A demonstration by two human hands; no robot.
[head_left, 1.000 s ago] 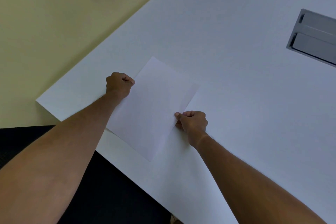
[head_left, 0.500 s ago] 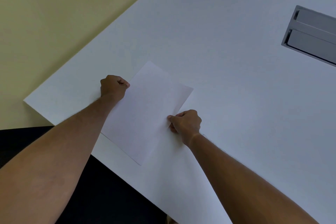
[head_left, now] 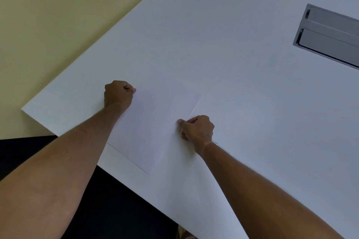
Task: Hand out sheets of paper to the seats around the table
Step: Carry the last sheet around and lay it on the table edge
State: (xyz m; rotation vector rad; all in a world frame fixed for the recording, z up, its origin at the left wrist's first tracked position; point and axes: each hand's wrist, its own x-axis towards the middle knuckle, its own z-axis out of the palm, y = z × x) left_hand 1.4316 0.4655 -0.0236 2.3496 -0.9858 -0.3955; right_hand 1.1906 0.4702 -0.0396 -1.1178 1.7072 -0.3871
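A white sheet of paper (head_left: pixel 155 122) lies flat on the white desk (head_left: pixel 233 44) near its lower-left corner. Both forearms reach up from the bottom of the frame. The left hand (head_left: pixel 118 94) and right hand (head_left: pixel 197 129), fingers curled tight, pinch the sheet's opposite side edges.

Table (head_left: pixel 223 31) lies bare toward its far edge; only a grey hatch (head_left: pixel 330 35) interrupts it at the right edge.
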